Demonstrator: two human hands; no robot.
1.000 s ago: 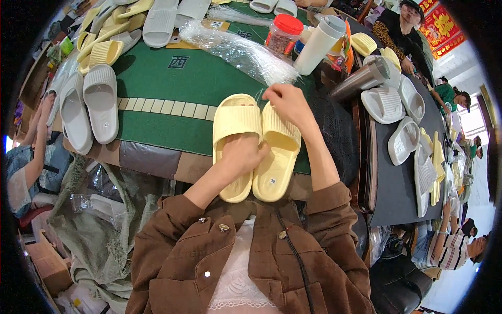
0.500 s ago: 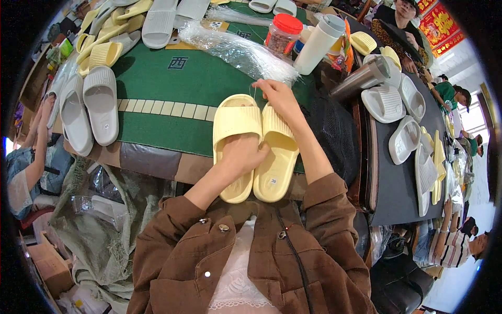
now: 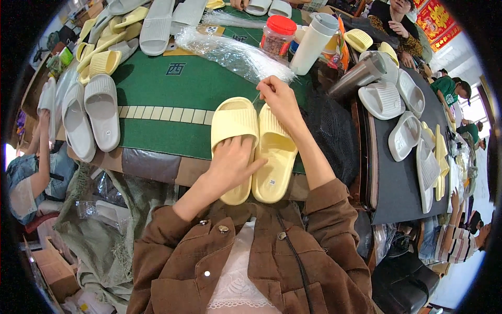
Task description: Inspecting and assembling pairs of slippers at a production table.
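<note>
Yellow slippers [image 3: 274, 170] lie side by side across the bench [image 3: 162, 137]'s near edge, the left hand [image 3: 231, 161], thumb spread, fingers tucked in at one strap [image 3: 234, 124], seemingly steadying them while the right hand [image 3: 280, 98] pinches a thin strand [image 3: 256, 99] beyond the toes.

Two slippers lie side by side across the near edge of the table [image 3: 151, 165]. The left hand [image 3: 230, 159] is partly inside the left slipper [image 3: 235, 125]; the right hand [image 3: 278, 99] is at the far end of the right slipper [image 3: 277, 167]. A tile row [image 3: 166, 113] runs to their left. Beyond lies a strip bundle [image 3: 235, 55], with a jar [image 3: 277, 41] and bottle [image 3: 314, 46] to its right. More slippers [image 3: 381, 102] occupy the side table [image 3: 389, 191] at right.
</note>
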